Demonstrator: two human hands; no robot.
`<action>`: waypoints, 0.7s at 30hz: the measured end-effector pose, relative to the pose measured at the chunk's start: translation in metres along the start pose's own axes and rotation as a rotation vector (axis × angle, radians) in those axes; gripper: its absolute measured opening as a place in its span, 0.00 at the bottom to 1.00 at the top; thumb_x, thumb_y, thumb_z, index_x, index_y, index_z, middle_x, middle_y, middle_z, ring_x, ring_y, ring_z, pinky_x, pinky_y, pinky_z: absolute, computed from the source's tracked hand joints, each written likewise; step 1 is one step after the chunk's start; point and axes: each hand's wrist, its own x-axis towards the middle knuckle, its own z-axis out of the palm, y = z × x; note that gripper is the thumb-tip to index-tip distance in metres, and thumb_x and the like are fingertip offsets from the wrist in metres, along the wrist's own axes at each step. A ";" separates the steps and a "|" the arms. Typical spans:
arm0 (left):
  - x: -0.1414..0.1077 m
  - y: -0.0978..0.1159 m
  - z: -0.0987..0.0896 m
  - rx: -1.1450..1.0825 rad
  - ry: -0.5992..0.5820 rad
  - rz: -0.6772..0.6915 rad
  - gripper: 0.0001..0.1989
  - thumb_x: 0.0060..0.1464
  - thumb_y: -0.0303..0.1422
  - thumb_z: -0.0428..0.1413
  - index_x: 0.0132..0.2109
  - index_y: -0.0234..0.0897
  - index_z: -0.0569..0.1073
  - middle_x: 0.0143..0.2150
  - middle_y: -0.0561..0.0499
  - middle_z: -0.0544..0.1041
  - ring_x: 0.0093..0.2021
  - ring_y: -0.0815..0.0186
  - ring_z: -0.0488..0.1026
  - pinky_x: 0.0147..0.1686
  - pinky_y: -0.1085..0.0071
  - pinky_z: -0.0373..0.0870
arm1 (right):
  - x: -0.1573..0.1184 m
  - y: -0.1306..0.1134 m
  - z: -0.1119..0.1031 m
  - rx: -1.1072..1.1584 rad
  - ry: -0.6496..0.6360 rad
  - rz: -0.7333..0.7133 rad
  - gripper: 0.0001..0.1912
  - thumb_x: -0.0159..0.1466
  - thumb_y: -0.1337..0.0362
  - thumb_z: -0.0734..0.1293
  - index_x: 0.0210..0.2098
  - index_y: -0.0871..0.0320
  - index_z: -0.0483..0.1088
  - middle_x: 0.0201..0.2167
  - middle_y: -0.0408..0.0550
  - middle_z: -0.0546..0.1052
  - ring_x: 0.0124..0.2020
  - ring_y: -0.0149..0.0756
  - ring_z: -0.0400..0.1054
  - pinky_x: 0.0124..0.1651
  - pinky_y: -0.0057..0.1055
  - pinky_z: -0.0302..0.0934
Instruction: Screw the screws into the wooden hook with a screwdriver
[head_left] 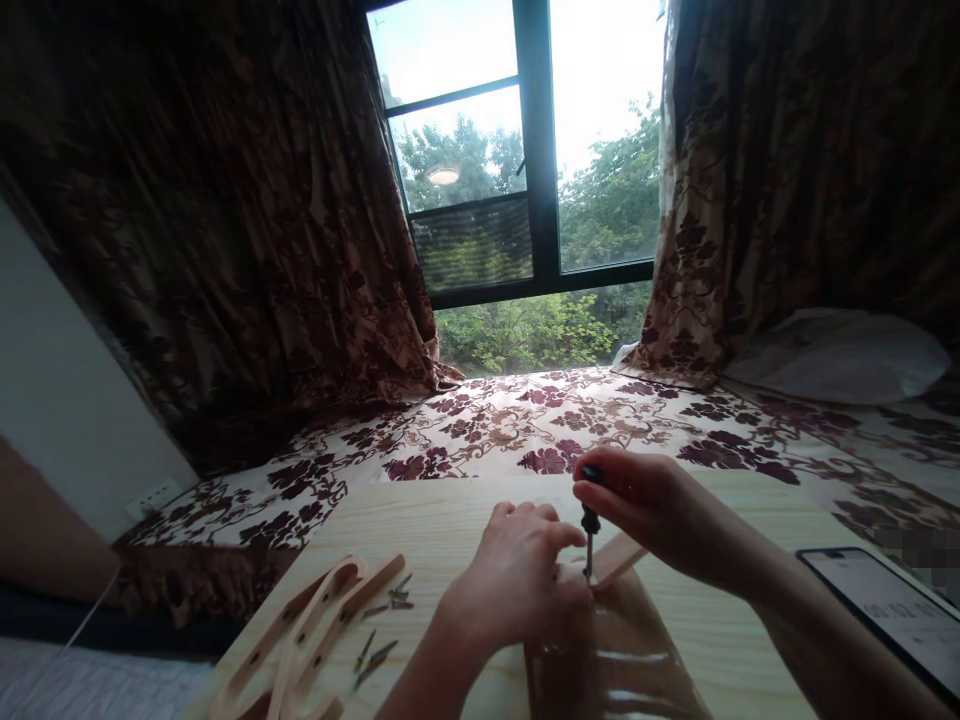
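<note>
My right hand [652,505] is wrapped around the black handle of a screwdriver [591,520], which stands nearly upright. Its tip reaches down to a light wooden piece [619,562], close to my left fingers. With its fingers curled, my left hand [517,572] grips the wooden piece beside the tip; the thumb and part of the grip are hidden. Beneath the wooden piece lies a brown block with a shiny, plastic-like surface [607,660]. Left of my left hand, several loose screws [375,658] are scattered near curved wooden parts with dark holes [300,630].
A pale wooden board [420,515] serves as the work surface. On the right, a phone [892,615] showing digits lies near my right forearm. Beyond the board are a floral cloth [487,430], patterned curtains [694,270] and a window [538,150]. A white bag [840,355] sits back right.
</note>
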 end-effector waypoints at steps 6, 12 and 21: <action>-0.023 -0.038 0.007 -0.690 0.137 -0.125 0.34 0.43 0.30 0.64 0.59 0.43 0.66 0.50 0.49 0.73 0.50 0.60 0.69 0.53 0.63 0.61 | 0.001 0.002 -0.001 -0.017 0.008 0.014 0.11 0.65 0.60 0.61 0.29 0.57 0.67 0.22 0.40 0.69 0.24 0.29 0.62 0.27 0.26 0.54; -0.034 -0.047 0.044 -1.016 0.155 -0.111 0.33 0.43 0.31 0.65 0.57 0.39 0.64 0.46 0.47 0.74 0.46 0.60 0.70 0.48 0.65 0.65 | 0.000 0.003 -0.002 -0.010 0.035 0.018 0.10 0.65 0.60 0.62 0.31 0.57 0.69 0.24 0.42 0.71 0.25 0.30 0.63 0.28 0.26 0.55; -0.032 -0.038 0.062 -0.928 0.288 -0.138 0.22 0.48 0.28 0.57 0.51 0.39 0.64 0.42 0.51 0.75 0.44 0.63 0.71 0.49 0.67 0.63 | 0.004 0.008 0.005 -0.078 0.063 0.041 0.12 0.64 0.57 0.62 0.29 0.56 0.64 0.22 0.41 0.70 0.24 0.30 0.62 0.27 0.26 0.53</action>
